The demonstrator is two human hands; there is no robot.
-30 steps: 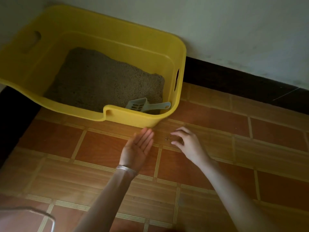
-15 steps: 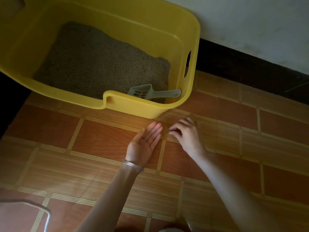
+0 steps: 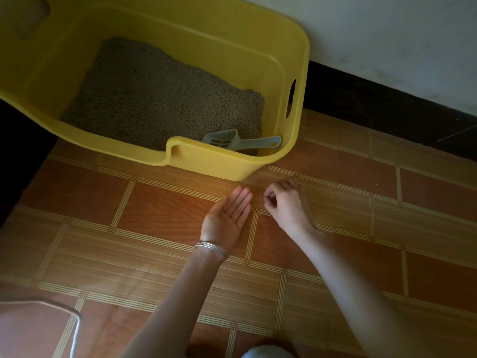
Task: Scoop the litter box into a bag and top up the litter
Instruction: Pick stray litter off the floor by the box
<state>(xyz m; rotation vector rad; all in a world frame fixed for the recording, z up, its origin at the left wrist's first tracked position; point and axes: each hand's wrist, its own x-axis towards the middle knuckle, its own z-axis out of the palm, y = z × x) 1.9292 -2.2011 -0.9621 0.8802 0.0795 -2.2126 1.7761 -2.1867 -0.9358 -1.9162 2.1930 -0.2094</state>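
A yellow litter box (image 3: 232,165) stands on the tiled floor against the wall, holding grey-brown litter (image 3: 160,96). A grey slotted scoop (image 3: 240,143) lies inside at its front right corner. Just in front of the box, my left hand (image 3: 228,218) lies palm up on the floor with straight fingers. Right beside it, my right hand (image 3: 284,202) has its fingers curled, thumb and fingertips pinched together at the floor over tiny spilled litter grains (image 3: 263,195). What it pinches is too small to see clearly.
A white wall and dark skirting (image 3: 387,107) run behind the box. A white wire-like rim (image 3: 51,306) shows at the bottom left. A pale rounded object (image 3: 268,352) sits at the bottom edge. Orange-brown floor tiles (image 3: 160,208) spread around my hands.
My right hand's fingers have curled from reaching to a pinch at the floor. The left palm stays put beside it. The view has dipped closer to the box.
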